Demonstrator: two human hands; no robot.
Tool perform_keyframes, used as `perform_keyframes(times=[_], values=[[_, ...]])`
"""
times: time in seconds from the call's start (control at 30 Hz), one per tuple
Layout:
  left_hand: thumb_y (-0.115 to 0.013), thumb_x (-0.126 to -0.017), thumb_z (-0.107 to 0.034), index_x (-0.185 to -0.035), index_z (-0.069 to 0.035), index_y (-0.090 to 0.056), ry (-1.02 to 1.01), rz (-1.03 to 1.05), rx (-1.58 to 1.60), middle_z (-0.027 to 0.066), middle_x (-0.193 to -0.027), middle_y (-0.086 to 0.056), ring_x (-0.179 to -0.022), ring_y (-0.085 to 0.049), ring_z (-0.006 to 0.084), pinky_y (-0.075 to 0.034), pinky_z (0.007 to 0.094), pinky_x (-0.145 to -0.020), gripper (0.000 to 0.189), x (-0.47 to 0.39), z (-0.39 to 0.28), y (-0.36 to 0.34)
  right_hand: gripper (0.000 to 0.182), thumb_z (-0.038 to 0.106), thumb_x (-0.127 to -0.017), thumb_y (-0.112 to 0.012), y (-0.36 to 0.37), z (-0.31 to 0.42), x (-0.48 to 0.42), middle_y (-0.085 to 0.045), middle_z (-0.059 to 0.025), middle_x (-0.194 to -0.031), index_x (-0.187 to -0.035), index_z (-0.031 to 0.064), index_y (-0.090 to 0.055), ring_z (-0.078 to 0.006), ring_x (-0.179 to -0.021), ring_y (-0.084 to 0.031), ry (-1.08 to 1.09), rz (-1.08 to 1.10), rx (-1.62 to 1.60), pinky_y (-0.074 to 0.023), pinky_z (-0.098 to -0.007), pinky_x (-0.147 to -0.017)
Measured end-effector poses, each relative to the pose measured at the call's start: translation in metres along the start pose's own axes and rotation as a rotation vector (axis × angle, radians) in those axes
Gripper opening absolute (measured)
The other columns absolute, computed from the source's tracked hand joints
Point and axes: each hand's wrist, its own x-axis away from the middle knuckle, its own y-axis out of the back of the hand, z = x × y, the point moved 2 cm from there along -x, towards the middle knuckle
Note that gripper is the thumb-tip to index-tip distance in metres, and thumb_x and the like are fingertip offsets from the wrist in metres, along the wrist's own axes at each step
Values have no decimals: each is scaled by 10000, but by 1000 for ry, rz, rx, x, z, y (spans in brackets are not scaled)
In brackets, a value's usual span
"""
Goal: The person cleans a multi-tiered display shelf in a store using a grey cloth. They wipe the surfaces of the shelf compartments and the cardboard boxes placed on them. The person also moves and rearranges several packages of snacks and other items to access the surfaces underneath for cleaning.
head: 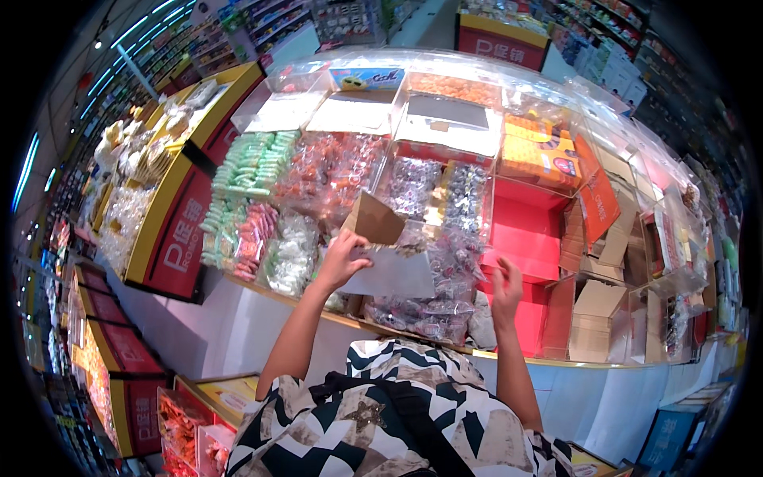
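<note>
My left hand (344, 262) grips the left end of a cardboard piece (393, 274), pale grey on its near face, with thumb and fingers closed over its edge. A brown cardboard flap (375, 219) stands up behind it. Just right of the cardboard lie clear packets of purple-wrapped goods (447, 262), and more such packets (417, 316) sit below it along the counter's front. My right hand (506, 291) hovers at the right border of these packets, beside a bright red compartment (524, 223). Its fingers are slightly curled and apart, and I see nothing held in them.
Clear-walled bins hold green-wrapped packets (253, 158), orange-red packets (334, 167) and white packets (292, 250). Folded brown cartons (599, 322) fill compartments to the right. An orange box (536, 149) stands behind the red compartment. A red-and-yellow promotion stand (179, 232) adjoins on the left.
</note>
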Motion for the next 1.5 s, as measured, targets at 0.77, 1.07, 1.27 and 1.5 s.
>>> perform_keyframes(times=[0.77, 1.07, 1.27, 1.5], values=[[-750, -727, -23, -826, -10, -552, -158, -340, 79, 96, -992, -592, -931, -549, 234, -435, 323, -854, 222, 30, -60, 88, 269, 221, -933, -629, -108, 165, -62, -631, -42, -884, -1154, 68, -610, -115, -825, -555, 230, 904, -334, -467, -302, -753], [-773, -755, 0, -1001, -24, -554, 3, -62, 694, 46, -825, -565, -763, -530, 111, -425, 247, -671, 330, 16, -79, 35, 395, 367, -965, -575, -21, 148, -32, -656, -77, -1055, -1150, 22, -627, -151, -978, -601, -31, 793, -459, -462, -305, -873], [-880, -674, -105, -1291, -83, -515, 37, 150, 453, 102, -916, -654, -805, -653, 176, -525, 288, -727, 717, 10, -117, 26, 387, 321, -916, -662, 18, 114, 7, -683, -101, -945, -1143, 9, -630, -175, -894, -629, -210, 956, -158, -489, -338, -809], [-734, -845, -129, -1048, -32, -682, 204, 409, 419, 29, -717, -638, -607, -582, 92, -471, 250, -581, 231, 31, -68, 20, 355, 230, -868, -719, 111, 59, 13, -693, -55, -997, -1136, 4, -658, -153, -947, -642, -467, 430, -552, -503, -298, -847]])
